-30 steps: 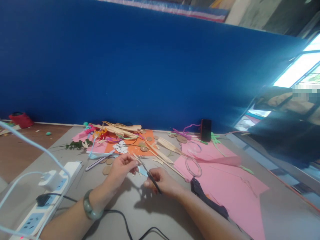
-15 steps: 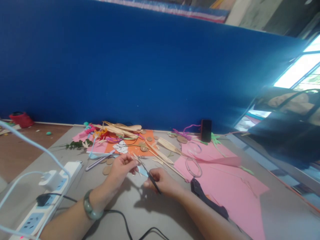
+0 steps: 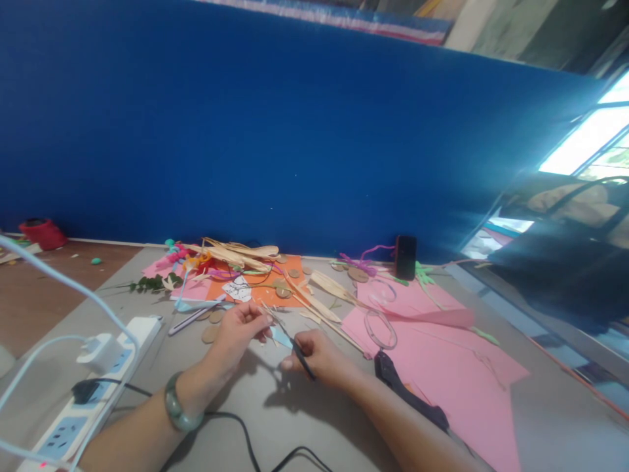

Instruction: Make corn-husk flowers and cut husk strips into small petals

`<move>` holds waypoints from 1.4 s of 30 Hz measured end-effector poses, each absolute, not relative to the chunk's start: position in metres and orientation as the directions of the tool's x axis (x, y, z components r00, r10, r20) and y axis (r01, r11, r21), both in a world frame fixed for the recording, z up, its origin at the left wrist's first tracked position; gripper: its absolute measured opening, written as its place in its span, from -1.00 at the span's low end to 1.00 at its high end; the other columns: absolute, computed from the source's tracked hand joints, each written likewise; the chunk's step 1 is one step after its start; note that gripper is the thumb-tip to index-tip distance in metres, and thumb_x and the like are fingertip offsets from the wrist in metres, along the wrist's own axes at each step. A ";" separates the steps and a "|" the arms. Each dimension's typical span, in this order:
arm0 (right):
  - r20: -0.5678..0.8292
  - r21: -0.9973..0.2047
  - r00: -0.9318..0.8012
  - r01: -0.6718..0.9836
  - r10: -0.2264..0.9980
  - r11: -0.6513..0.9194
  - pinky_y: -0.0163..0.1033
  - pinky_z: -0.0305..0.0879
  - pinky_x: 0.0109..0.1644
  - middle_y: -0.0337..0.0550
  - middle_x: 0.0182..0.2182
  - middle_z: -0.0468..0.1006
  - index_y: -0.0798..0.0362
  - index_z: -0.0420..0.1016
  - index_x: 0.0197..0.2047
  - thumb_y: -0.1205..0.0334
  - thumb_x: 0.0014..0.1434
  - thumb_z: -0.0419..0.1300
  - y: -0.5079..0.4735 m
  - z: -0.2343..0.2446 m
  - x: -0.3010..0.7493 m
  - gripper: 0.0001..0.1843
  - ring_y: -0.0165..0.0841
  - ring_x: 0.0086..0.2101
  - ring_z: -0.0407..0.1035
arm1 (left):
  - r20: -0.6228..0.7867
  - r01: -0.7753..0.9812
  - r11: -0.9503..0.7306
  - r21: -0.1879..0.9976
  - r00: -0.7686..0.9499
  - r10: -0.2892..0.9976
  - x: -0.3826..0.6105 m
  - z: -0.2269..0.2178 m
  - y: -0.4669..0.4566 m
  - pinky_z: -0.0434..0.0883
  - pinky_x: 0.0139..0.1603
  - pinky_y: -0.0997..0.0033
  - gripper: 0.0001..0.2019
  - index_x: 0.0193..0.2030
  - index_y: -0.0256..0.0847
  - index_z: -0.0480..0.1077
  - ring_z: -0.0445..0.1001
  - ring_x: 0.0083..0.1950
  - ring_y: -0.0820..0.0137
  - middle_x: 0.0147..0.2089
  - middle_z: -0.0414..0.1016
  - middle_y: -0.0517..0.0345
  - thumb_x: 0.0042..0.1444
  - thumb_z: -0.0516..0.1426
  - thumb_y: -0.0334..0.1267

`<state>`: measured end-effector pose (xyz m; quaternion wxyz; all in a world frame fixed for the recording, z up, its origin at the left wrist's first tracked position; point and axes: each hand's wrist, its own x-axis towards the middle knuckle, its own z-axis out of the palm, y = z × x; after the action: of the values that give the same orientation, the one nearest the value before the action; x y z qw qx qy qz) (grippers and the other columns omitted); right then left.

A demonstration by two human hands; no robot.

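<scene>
My left hand (image 3: 238,334) pinches a thin pale straw strip (image 3: 265,310) between thumb and fingertips, a green bangle on its wrist. My right hand (image 3: 319,357) is closed on small black-handled scissors (image 3: 295,345), whose blades point up and left at the strip beside my left fingers. A small light-blue paper piece (image 3: 282,336) lies on the grey table (image 3: 255,400) between the two hands.
Pink paper sheets (image 3: 442,354), a black glue gun (image 3: 407,393), a clear ring (image 3: 380,328), orange paper (image 3: 260,282) with straw strips and brown discs, a dark phone (image 3: 405,257), a white power strip (image 3: 88,387) with cables, a blue wall (image 3: 275,131) behind.
Hands stay almost still; the right hand with the scissors has shifted very slightly to the left toward the strip.
</scene>
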<state>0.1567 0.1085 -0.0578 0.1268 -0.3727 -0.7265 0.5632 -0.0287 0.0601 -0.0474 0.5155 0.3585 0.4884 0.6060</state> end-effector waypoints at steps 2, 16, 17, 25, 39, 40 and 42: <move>-0.230 -0.916 -0.695 0.390 0.681 0.089 -0.39 -0.08 -0.62 -0.42 -0.76 0.21 0.07 0.25 -0.63 -0.12 -0.20 0.38 0.110 -0.060 0.157 -0.50 -0.53 -0.68 0.07 | -0.072 -0.282 0.009 0.959 -0.215 0.974 -0.029 -0.048 0.060 0.33 -0.52 0.56 -0.80 -0.51 -0.28 0.39 0.38 -0.59 0.52 -0.61 0.50 0.16 -0.15 0.30 -0.24; -0.089 -0.983 -0.527 0.183 0.845 0.010 -0.37 0.12 -0.52 -0.30 -0.65 0.44 0.10 0.37 -0.54 -0.06 -0.20 0.39 0.101 -0.046 0.151 -0.58 -0.48 -0.61 0.22 | -0.069 -0.302 0.027 0.953 -0.129 0.989 -0.025 -0.051 0.058 0.33 -0.47 0.54 -0.83 -0.48 -0.27 0.44 0.41 -0.50 0.48 -0.54 0.50 0.15 -0.09 0.28 -0.22; -0.080 -0.988 -0.526 0.152 0.847 0.001 -0.38 0.12 -0.52 -0.26 -0.62 0.47 0.11 0.39 -0.51 -0.05 -0.18 0.38 0.101 -0.045 0.151 -0.59 -0.48 -0.60 0.23 | -0.056 -0.290 0.022 0.957 -0.110 0.992 -0.024 -0.051 0.057 0.33 -0.46 0.54 -0.84 -0.47 -0.27 0.45 0.42 -0.49 0.47 -0.53 0.49 0.15 -0.07 0.28 -0.22; -0.094 -0.995 -0.674 0.037 0.733 -0.094 -0.39 0.01 -0.63 -0.13 -0.59 0.55 0.16 0.45 -0.50 -0.07 0.08 0.16 0.104 -0.044 0.155 -0.59 -0.54 -0.71 0.14 | 0.046 -0.246 -0.040 0.968 0.020 0.999 -0.020 -0.055 0.055 0.31 -0.47 0.52 -0.91 -0.38 -0.21 0.50 0.41 -0.47 0.48 -0.41 0.46 0.18 -0.01 0.26 -0.25; -0.112 -0.989 -0.655 -0.003 0.747 -0.151 -0.41 -0.08 -0.60 -0.26 -0.70 0.45 0.12 0.37 -0.51 0.04 -0.06 0.33 0.101 -0.046 0.157 -0.68 -0.54 -0.68 0.08 | 0.030 -0.174 -0.024 0.984 0.032 0.999 -0.018 -0.055 0.053 0.34 -0.52 0.51 -0.80 -0.25 -0.21 0.47 0.44 -0.52 0.47 -0.39 0.49 0.17 -0.08 0.26 -0.35; -0.093 -0.993 -0.625 -0.004 0.775 -0.122 -0.40 -0.05 -0.59 -0.26 -0.69 0.46 0.11 0.37 -0.51 0.04 -0.06 0.34 0.100 -0.046 0.156 -0.67 -0.53 -0.67 0.10 | -0.023 -0.166 0.028 0.986 0.033 0.999 -0.017 -0.055 0.053 0.32 -0.54 0.52 -0.78 -0.23 -0.21 0.45 0.42 -0.55 0.47 -0.47 0.49 0.20 -0.08 0.26 -0.34; -0.047 -0.999 -0.572 0.006 0.819 -0.053 -0.40 0.02 -0.55 -0.26 -0.68 0.46 0.12 0.38 -0.52 0.03 -0.08 0.36 0.098 -0.047 0.155 -0.65 -0.51 -0.64 0.17 | -0.078 -0.166 0.089 0.982 0.074 0.994 -0.017 -0.054 0.054 0.31 -0.54 0.52 -0.81 -0.28 -0.22 0.43 0.42 -0.55 0.45 -0.54 0.48 0.21 -0.08 0.26 -0.31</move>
<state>0.1545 0.0985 -0.0465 0.3165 -0.3373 -0.6111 0.6424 -0.0173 0.0535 -0.0543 0.5776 0.4508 0.4594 0.5020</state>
